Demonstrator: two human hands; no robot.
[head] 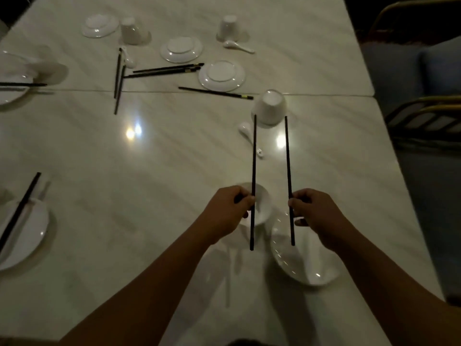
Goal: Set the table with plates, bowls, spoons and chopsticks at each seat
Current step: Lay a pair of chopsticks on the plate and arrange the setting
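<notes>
chopstick step at the near-right seat: left hand point(228, 208) and right hand point(316, 211) each pinch one chopstick point(253, 171). next, pair them beside the plate point(304, 268) near the table's point(149, 151) right edge.

On the table point(174, 171), the left hand point(225, 212) and right hand point(316, 213) each hold 1 chopstick, side by side and apart, above a bowl point(262, 203) and a plate point(299, 260) at the near edge. Beyond their tips stands an upturned cup point(270, 106), a spoon point(245, 129) just left of it. Farther back lie 3 plates, 2 cups and loose chopsticks point(164, 71).
</notes>
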